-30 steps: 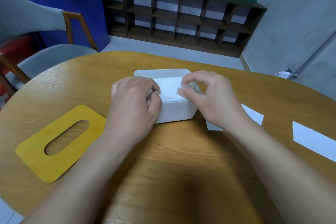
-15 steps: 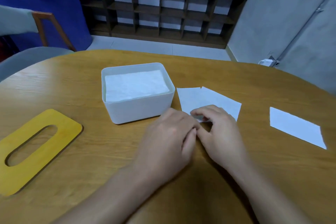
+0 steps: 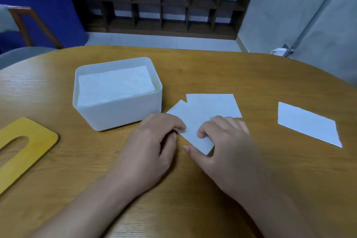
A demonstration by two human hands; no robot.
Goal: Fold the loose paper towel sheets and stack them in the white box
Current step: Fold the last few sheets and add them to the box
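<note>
The white box (image 3: pixel 119 114) stands on the round wooden table, filled nearly to the rim with folded paper towels (image 3: pixel 114 85). Just right of it lies a loose towel sheet (image 3: pixel 191 123), partly over a second sheet (image 3: pixel 214 104). My left hand (image 3: pixel 150 145) pinches the near sheet's left edge with its fingertips. My right hand (image 3: pixel 226 145) holds the same sheet's near corner, fingers curled on top and thumb under its edge. A third sheet (image 3: pixel 307 123) lies flat further right, untouched.
A yellow wooden lid (image 3: pixel 25 147) with an oval slot lies at the table's left edge. A chair (image 3: pixel 25 25) stands beyond the table at the left, and a dark shelf unit (image 3: pixel 164 2) lines the far wall.
Both hands left the box and came down to the loose sheet beside it, then took hold of its edges. That sheet has turned and slid nearer. The view shifted right.
</note>
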